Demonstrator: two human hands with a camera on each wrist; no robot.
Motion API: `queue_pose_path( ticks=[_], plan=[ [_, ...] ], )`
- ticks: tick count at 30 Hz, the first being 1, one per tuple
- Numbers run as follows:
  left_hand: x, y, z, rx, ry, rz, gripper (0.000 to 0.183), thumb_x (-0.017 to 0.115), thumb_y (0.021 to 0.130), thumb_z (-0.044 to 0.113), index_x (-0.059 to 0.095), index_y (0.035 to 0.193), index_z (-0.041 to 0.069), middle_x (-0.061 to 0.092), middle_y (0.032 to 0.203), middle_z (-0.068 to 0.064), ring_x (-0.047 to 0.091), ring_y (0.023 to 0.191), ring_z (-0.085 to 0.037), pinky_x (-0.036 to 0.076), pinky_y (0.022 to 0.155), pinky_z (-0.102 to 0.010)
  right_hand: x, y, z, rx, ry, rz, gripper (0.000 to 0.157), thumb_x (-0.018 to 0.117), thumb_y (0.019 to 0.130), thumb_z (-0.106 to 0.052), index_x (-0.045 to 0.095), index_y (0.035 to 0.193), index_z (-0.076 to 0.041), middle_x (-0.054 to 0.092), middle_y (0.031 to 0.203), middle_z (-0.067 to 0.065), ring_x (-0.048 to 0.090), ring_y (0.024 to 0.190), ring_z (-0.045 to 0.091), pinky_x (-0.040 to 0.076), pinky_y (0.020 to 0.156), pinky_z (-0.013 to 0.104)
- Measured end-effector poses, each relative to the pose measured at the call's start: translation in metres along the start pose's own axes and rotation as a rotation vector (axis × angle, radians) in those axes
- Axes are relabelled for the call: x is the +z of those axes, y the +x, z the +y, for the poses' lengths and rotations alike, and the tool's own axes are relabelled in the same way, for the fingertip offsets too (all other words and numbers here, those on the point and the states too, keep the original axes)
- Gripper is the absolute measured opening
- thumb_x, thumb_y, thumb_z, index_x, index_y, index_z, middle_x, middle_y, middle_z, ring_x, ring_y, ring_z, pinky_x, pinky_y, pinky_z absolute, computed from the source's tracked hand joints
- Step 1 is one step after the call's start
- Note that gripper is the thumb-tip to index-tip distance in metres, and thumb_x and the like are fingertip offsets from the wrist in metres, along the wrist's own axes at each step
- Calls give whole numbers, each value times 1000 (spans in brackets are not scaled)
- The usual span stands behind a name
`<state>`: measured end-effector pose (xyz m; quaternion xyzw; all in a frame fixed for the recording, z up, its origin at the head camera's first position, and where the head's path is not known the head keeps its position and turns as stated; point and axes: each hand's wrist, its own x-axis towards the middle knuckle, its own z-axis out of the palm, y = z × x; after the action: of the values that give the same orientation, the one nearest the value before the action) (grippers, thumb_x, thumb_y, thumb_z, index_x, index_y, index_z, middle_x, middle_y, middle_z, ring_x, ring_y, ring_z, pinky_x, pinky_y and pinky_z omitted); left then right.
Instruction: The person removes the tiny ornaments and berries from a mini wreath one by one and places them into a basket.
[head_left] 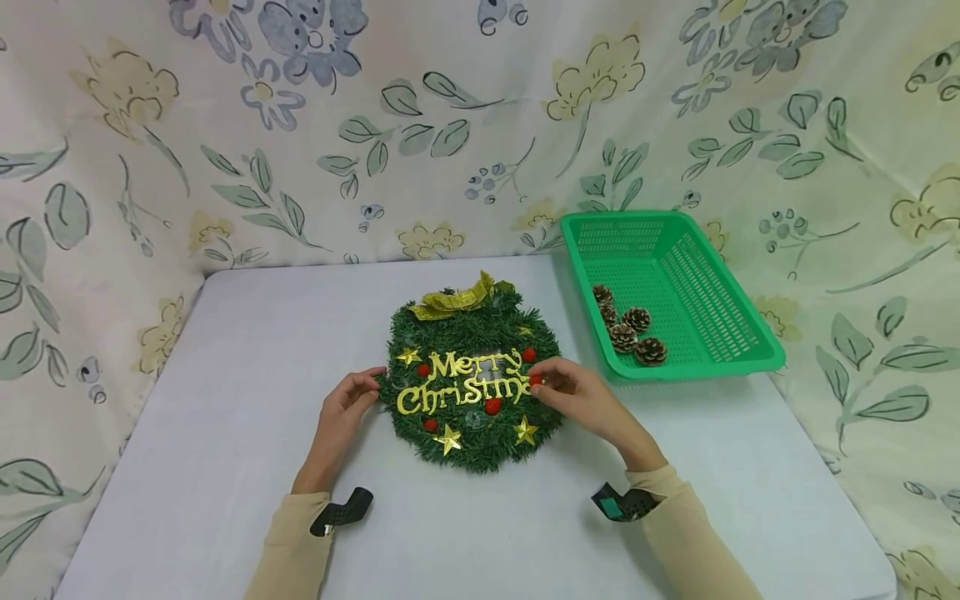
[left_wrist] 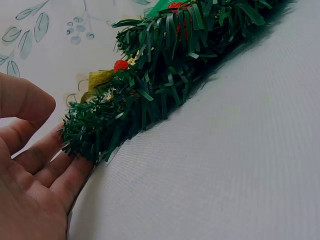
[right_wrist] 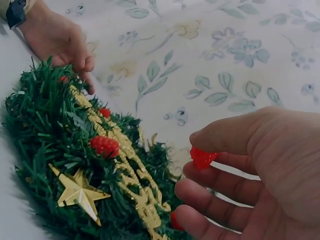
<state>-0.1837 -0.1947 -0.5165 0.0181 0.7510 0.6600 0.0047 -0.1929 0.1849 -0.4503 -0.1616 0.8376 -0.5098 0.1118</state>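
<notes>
Pinching red berry [right_wrist: 202, 158] btwn thumb & finger of R hand [head_left: 581, 396], prob. for fine control. Touching wreath [head_left: 483, 333], btwn both hands, w/ unclasped L hand [head_left: 348, 408], prob. to steady edge. Having pinecones [head_left: 637, 319] in basket [head_left: 720, 367] beyond R hand, prob. within reach.

Plain beige sleeves [head_left: 686, 533] down to the wrists, plus chunky, angled black wrist cams [head_left: 347, 508], and the right one's got a little teal patch [head_left: 612, 507].

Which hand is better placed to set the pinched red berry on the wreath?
Probably the right hand: it pinches the red berry near the gold lettering, while the left hand touches the wreath.
</notes>
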Motion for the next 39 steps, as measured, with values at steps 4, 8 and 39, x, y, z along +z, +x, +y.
queue_pose_path(
  ticks=[4,8,39],
  plan=[
    [0,0,-1,-1,-3,1,19,51,104,5,52,114,-12,52,148,-22,53,122,8,45,94,-8,-1,3,-5,-25,0,-3,31,65,100,-19,64,127,-4,70,108,13,68,95,35,55,75,29],
    [1,0,0,-2,-5,2,19,51,104,5,52,114,-12,52,148,-22,53,121,9,45,94,-8,-2,7,-10,-52,-7,-4,30,65,100,-18,64,126,-4,69,109,12,68,92,28,54,74,29],
    [0,0,-2,32,5,5,20,51,105,5,53,113,-12,52,147,-25,54,121,9,45,93,-8,-38,16,-44,-128,-171,80,24,67,99,-21,68,122,-15,71,110,4,64,97,19,55,82,33]
  ],
)
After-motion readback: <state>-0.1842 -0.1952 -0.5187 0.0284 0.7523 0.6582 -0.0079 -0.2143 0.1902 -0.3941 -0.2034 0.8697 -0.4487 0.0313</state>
